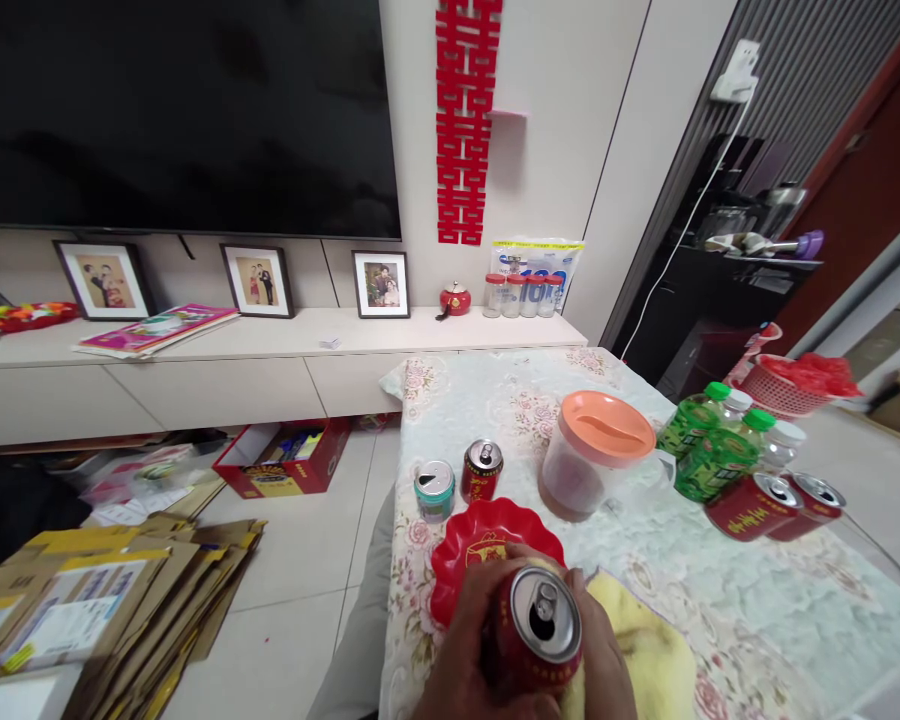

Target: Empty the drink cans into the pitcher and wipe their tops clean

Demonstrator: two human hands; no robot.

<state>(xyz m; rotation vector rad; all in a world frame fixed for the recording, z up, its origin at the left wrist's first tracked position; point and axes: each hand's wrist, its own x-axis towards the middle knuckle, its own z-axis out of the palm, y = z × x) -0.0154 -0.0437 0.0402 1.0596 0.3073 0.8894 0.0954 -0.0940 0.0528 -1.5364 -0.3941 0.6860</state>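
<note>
In front of me is an opened red drink can (546,618), its top tilted toward me. My left hand (461,645) is wrapped round its left side. Against the can's right side my right hand (602,640) presses a yellow cloth, partly hidden by the fingers. More yellow cloth (649,640) lies on the table to the right; whether it is the same piece I cannot tell. Just beyond the hands sits a red scalloped plate (450,570). Behind it stand a small teal can (435,492) and another opened red can (483,470).
A clear tub with an orange lid (607,425) stands mid-table on the flowered tablecloth (487,390). At right are green bottles (724,450), more red cans (754,508) and a pink basket (780,385). Flattened cardboard (120,600) lies on the floor at left.
</note>
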